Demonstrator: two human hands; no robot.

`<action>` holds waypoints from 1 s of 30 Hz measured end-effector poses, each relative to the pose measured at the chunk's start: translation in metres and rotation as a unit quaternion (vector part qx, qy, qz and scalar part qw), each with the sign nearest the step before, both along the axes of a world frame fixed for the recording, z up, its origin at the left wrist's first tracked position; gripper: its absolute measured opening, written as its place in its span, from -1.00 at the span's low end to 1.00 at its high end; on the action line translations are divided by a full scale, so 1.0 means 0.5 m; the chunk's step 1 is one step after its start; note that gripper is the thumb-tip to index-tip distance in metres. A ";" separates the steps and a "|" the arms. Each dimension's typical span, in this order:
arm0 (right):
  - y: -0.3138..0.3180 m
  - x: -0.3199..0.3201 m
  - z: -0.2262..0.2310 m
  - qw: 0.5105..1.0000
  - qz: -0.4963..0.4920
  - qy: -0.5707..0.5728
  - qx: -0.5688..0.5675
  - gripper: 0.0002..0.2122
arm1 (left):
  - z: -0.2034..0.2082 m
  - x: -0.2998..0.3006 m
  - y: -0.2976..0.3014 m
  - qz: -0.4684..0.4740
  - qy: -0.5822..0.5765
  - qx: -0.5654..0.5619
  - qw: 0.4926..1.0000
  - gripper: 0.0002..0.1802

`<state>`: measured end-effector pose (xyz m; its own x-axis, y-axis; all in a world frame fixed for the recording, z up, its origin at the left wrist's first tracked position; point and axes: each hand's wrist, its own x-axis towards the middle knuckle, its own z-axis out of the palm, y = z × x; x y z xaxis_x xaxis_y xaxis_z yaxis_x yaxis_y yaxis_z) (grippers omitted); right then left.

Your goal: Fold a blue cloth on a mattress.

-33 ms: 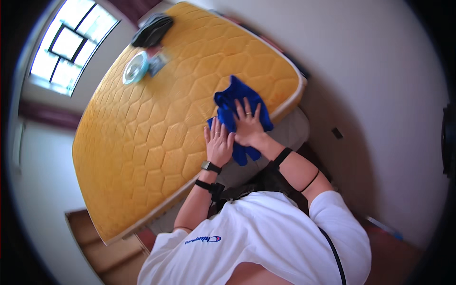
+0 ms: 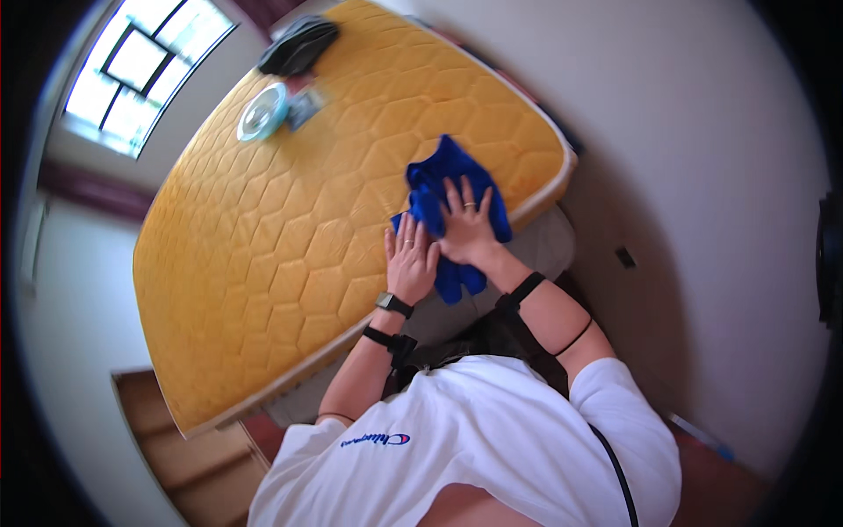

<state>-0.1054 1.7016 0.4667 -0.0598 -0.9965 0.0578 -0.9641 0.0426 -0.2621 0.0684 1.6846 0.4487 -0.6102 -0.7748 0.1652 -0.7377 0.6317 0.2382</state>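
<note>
A crumpled blue piece of clothing [image 2: 452,162] lies near the right front corner of the yellow quilted mattress [image 2: 290,211]. Part of it hangs over the mattress's front edge. My right hand [image 2: 467,230] is pressed on the cloth, palm down with fingers spread. Beside it, my left hand [image 2: 411,263] lies flat at the cloth's left side, its fingers stretched out and its fingertips over the cloth's edge. Neither hand grips anything. The cloth beneath the hands is hidden, so its exact kind is unclear.
Toward the far left of the mattress are a light-blue basin [image 2: 263,112], a small packet [image 2: 304,107] and a dark folded bundle [image 2: 300,44]. A wall [image 2: 667,114] stands to the right. Wooden shelving [image 2: 180,439] is at the lower left.
The view has shifted slightly, so the mattress and the things on it sit a little differently in the picture. Both hands stay on the blue cloth, which looks much the same.
</note>
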 end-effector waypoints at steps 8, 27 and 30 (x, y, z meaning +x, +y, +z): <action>-0.142 -0.177 -0.065 0.988 -0.091 0.005 -0.127 -0.47 | -0.012 0.198 0.048 0.087 0.039 0.035 0.995 -0.15; 0.000 0.460 0.069 0.856 0.411 -0.311 0.042 -0.49 | 0.002 0.550 0.157 0.178 0.597 0.242 0.744 -0.27; -0.012 0.463 0.079 0.809 0.342 -0.435 0.200 -0.48 | 0.029 0.610 0.178 0.190 0.597 0.295 0.721 -0.57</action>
<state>0.1262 1.6956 0.5061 0.6692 -0.7418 -0.0449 -0.2566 -0.1739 -0.9507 0.3735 1.7738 0.4632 -0.0303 -0.9991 -0.0310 0.1235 -0.0346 0.9917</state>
